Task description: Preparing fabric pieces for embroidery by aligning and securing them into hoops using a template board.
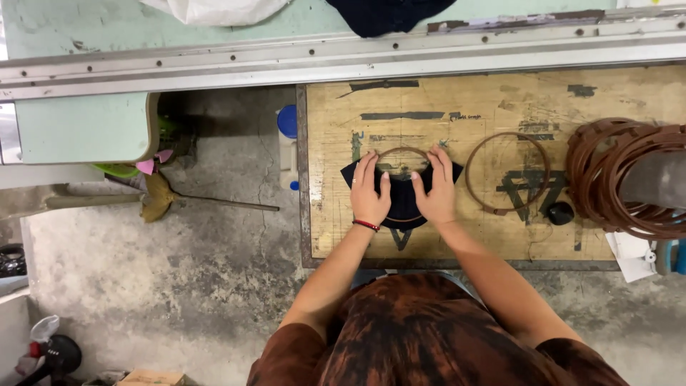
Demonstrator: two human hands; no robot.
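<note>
Dark cloth (402, 204) lies on the worn board (500, 100), one brown ring (402, 151) laid over its top edge, not yet wrapped in. Left hand (369, 194) and right hand (436, 191) press it flat, fingers spread. One loose ring (507, 173) beside; ring stack (620, 179) at right, uncountable.

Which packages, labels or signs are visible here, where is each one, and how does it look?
Cardboard box: bottom edge, on the floor left of the person; brown, only its top shows.
Stencilled marks: on the wooden board; faded black bars and shapes.
Plastic bag: top edge, on the green table; white, crumpled.
No screens.
</note>
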